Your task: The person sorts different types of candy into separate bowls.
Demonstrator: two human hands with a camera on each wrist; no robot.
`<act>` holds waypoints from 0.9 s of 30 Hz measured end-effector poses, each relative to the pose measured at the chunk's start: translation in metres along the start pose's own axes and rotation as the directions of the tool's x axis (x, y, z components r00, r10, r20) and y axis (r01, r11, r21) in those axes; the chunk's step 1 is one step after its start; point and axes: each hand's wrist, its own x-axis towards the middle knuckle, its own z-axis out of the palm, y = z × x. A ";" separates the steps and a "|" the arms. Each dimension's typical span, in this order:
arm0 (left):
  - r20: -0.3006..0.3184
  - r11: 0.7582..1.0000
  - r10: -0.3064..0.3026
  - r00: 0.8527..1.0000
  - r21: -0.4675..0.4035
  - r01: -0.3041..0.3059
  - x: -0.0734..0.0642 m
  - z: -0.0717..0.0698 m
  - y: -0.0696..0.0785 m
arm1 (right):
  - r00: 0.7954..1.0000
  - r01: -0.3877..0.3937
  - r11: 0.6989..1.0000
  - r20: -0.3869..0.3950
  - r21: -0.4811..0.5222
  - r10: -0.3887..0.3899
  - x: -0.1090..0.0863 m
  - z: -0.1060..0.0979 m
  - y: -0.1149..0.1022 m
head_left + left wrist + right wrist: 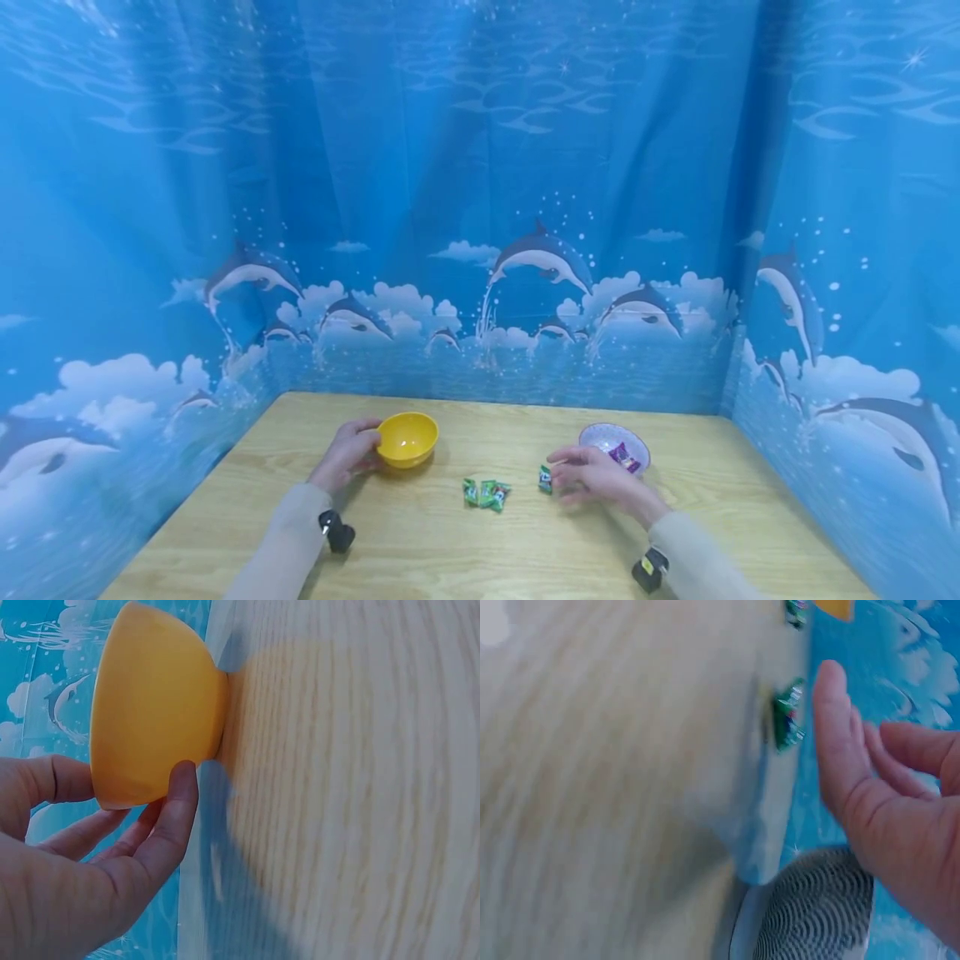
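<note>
My left hand [349,454] grips the side of a yellow bowl [408,440], thumb at the rim and fingers against the outer wall, as the left wrist view shows. The bowl's inside looks bare. My right hand [596,479] hovers over the table with fingers extended, holding nothing that I can see. Just left of its fingertips lies a green-wrapped candy [545,479]; in the right wrist view this candy [787,716] is apart from the fingers. Between the hands lie several more green-wrapped candies [495,496] in a small cluster.
Behind the right hand stands a pale patterned bowl [596,433] with a purple rim, partly hidden by that hand. Purple-wrapped candy [624,457] lies inside it. The wooden table [420,550] ends at a blue dolphin-print curtain [420,208] at the back and sides.
</note>
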 end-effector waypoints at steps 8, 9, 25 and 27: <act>-0.001 1.000 0.006 1.000 0.007 -0.006 0.002 -0.001 -0.003 | 0.990 -0.101 0.987 -0.106 -0.128 0.087 0.004 0.021 0.006; -0.003 1.000 0.004 1.000 0.009 -0.004 0.002 -0.001 -0.003 | 0.990 -0.105 0.985 -0.113 -0.137 0.090 0.005 0.022 0.007; -0.009 1.000 0.002 1.000 0.010 -0.002 0.002 0.001 -0.001 | 0.975 -0.136 0.971 -0.200 -0.195 0.096 0.020 0.031 0.009; -0.014 1.000 -0.001 1.000 0.008 0.001 0.002 0.001 -0.001 | 0.975 -0.135 0.971 -0.202 -0.196 0.095 0.020 0.031 0.009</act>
